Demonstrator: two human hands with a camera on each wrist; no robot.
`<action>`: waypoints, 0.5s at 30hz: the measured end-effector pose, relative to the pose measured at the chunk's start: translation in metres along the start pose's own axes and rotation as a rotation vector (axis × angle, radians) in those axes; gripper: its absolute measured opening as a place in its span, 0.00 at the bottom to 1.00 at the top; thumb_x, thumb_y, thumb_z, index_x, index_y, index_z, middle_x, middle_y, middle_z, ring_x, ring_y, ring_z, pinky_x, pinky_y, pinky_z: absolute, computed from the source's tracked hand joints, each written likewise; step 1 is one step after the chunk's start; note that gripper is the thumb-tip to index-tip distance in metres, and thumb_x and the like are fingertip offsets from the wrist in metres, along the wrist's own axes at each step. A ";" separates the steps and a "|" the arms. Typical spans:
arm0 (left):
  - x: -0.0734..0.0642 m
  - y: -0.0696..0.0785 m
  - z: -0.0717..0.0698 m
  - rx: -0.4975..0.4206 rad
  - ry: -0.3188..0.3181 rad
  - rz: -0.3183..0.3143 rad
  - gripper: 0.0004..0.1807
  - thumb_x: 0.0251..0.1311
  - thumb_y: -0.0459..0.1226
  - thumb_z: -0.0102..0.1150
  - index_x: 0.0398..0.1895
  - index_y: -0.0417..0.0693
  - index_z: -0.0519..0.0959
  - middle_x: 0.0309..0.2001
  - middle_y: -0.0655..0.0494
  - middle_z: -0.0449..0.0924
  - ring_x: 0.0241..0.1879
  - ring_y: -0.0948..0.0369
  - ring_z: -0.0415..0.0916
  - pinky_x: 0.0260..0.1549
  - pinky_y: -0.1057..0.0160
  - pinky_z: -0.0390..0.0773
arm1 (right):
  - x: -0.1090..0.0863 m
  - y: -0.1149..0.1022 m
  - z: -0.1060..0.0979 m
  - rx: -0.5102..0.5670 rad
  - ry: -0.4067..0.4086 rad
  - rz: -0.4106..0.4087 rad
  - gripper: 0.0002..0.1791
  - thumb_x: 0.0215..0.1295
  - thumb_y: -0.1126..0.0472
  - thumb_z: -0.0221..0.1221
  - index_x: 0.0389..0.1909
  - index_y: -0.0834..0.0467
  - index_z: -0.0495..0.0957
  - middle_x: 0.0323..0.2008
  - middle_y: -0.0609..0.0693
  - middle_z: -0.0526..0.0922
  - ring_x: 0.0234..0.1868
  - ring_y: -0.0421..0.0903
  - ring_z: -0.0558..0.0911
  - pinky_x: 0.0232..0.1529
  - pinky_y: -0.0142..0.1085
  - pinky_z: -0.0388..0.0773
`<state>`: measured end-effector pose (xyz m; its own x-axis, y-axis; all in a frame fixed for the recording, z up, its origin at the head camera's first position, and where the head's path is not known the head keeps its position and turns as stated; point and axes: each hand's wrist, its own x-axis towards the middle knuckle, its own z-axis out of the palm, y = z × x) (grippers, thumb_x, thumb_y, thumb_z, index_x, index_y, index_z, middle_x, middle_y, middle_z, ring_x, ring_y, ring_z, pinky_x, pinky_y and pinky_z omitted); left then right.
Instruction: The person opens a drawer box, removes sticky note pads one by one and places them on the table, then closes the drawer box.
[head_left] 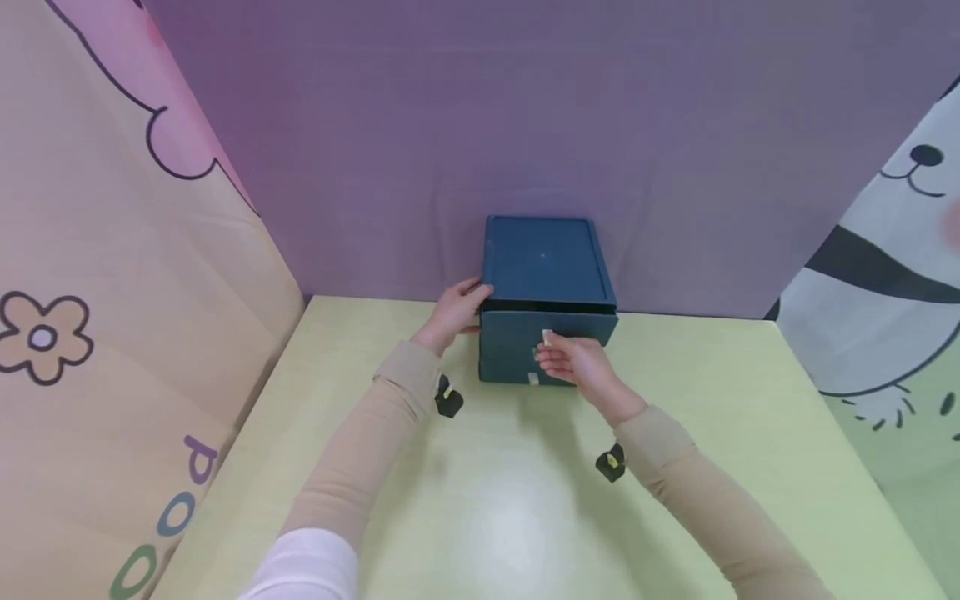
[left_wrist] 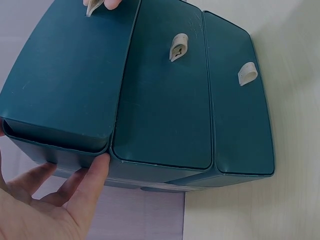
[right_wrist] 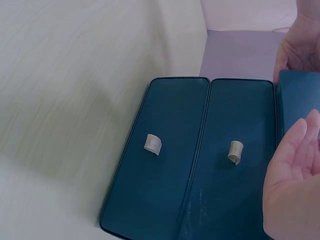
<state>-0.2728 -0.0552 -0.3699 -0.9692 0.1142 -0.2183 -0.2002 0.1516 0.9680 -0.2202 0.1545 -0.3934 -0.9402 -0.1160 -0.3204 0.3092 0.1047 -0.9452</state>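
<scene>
A purple backdrop (head_left: 375, 150) meets a pale yellow counter (head_left: 510, 508) between two cartoon-printed side panels, one bearing a flower (head_left: 42, 337), the other a black-and-white animal (head_left: 892, 275). At the counter's far edge, close to the backdrop, stands a dark teal three-drawer unit (head_left: 546, 258), its top drawer (head_left: 501, 329) slightly out and a dark gap showing behind the front's upper edge. A person's right hand (head_left: 576, 360) has its thumb and fingers clamped on the top drawer's pale pull tab (left_wrist: 94, 6). The left hand (head_left: 456, 308) braces the unit's left side, fingers apart and touching the casing without closing round it. Below, the middle drawer (left_wrist: 160, 100) and bottom drawer (left_wrist: 237, 120) sit flush, their looped tabs free.

The likeliest trouble lies in the grip: with so little tab between the fingers, a hard tug could slip loose or strain the loop. A light brace might let the whole unit slide or tip forward, while an off-centre pull could skew the drawer and jam it. Left-hand fingertips near the gap risk a pinch if the drawer slides back.
</scene>
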 end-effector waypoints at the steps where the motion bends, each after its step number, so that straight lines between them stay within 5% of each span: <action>1: 0.000 0.001 0.000 -0.002 0.000 0.000 0.32 0.67 0.47 0.49 0.73 0.51 0.57 0.71 0.49 0.59 0.66 0.46 0.61 0.53 0.46 0.75 | 0.000 -0.001 -0.001 -0.022 -0.003 -0.007 0.27 0.70 0.51 0.53 0.51 0.73 0.74 0.24 0.42 0.83 0.27 0.36 0.82 0.37 0.29 0.81; 15: -0.001 0.001 0.000 0.002 0.003 -0.008 0.32 0.67 0.47 0.50 0.72 0.52 0.58 0.71 0.49 0.59 0.66 0.47 0.61 0.53 0.47 0.75 | -0.003 -0.009 -0.005 -0.110 -0.062 0.012 0.27 0.71 0.52 0.51 0.51 0.76 0.73 0.22 0.42 0.81 0.24 0.35 0.80 0.35 0.29 0.81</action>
<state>-0.2722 -0.0555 -0.3682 -0.9679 0.1104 -0.2259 -0.2078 0.1547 0.9659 -0.2206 0.1590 -0.3832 -0.9248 -0.1743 -0.3381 0.2996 0.2138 -0.9298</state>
